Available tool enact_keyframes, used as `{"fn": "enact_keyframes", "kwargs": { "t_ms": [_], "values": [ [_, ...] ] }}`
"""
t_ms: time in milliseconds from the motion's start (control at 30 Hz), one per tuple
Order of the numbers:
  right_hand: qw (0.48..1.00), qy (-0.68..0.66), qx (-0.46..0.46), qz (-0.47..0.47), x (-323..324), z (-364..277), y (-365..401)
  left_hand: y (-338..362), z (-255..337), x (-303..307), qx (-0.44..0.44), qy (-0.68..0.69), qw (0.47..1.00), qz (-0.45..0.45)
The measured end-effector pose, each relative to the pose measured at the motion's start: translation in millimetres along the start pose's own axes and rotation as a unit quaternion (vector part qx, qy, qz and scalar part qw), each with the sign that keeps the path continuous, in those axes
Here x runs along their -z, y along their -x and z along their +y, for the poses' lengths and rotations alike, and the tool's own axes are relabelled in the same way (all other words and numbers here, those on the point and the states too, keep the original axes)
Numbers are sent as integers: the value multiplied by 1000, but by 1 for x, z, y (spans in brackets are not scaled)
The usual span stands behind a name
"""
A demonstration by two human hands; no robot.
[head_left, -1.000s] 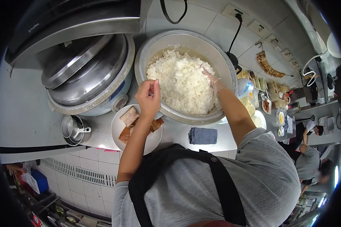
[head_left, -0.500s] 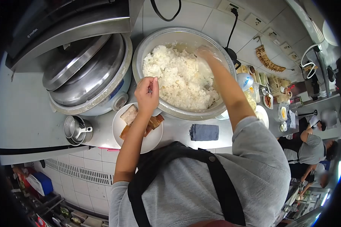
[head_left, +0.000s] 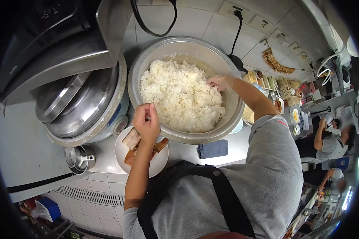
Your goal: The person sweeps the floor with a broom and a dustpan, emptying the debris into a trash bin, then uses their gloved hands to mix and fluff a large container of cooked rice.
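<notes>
left hand (head_left: 146,123) fisted on bowl (head_left: 211,59) rim | right hand (head_left: 219,82) flat on rice (head_left: 179,95) | label (head_left: 12,70) blurred

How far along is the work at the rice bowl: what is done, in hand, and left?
Done: cooked rice is heaped in the metal bowl, and the plate beside it holds meat slices. In hand: the gloved right hand is in the rice at its right edge; the left hand grips the near rim. Left: no rice shows on the plate, so serving probably has not begun.
</notes>
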State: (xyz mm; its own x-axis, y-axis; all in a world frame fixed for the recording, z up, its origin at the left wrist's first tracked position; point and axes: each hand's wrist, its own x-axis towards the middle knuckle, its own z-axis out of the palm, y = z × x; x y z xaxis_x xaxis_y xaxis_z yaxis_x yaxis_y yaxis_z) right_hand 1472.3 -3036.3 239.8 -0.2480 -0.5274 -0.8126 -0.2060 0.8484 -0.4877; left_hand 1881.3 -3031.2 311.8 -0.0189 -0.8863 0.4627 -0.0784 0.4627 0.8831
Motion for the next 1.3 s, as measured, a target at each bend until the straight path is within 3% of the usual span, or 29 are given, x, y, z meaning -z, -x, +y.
{"fn": "enact_keyframes", "kwargs": {
  "t_ms": [333,367,400,433,467,500,533,600,833,900,933,1000,1033,1100,1233,1300],
  "values": [
    [998,-21,-2,-53,2,45,-62,0,-4,1,0,-7,1000,-1],
    [922,275,269,-31,4,47,-40,0,-4,0,-2,0,1000,-2],
    [693,523,496,-1,5,49,-26,0,-3,0,-5,7,1000,-4],
    [692,523,497,-5,-4,47,-19,0,-3,0,-5,7,1000,-5],
    [747,481,458,-31,-13,43,-17,0,-2,0,1,5,1000,-3],
    [851,372,365,-70,-23,40,-20,0,-2,0,7,4,1000,1],
    [911,277,289,-96,-34,35,-23,1,-2,0,6,3,1000,0],
    [952,179,214,-127,-51,26,-21,0,-4,0,-6,13,1000,0],
    [911,179,243,-280,-104,-8,48,-2,-1,1,-6,-3,1000,-7],
    [870,443,146,-162,-129,-45,125,-2,1,0,-17,-2,1000,-9],
    [869,444,145,-163,-130,-53,151,-1,1,1,-22,-2,1000,-10],
    [844,429,293,-135,-128,-63,184,-2,-2,1,-18,-1,1000,-13],
    [863,405,296,-67,-126,-54,168,0,-3,1,-15,1,1000,-19],
    [847,381,372,-5,-120,-67,174,-1,4,3,-23,-15,999,-25],
    [889,267,369,38,-120,-95,192,-1,4,2,-46,-23,998,-28],
    [905,224,345,112,-124,-98,202,-2,4,2,-56,-23,998,-24]
  ]
}}
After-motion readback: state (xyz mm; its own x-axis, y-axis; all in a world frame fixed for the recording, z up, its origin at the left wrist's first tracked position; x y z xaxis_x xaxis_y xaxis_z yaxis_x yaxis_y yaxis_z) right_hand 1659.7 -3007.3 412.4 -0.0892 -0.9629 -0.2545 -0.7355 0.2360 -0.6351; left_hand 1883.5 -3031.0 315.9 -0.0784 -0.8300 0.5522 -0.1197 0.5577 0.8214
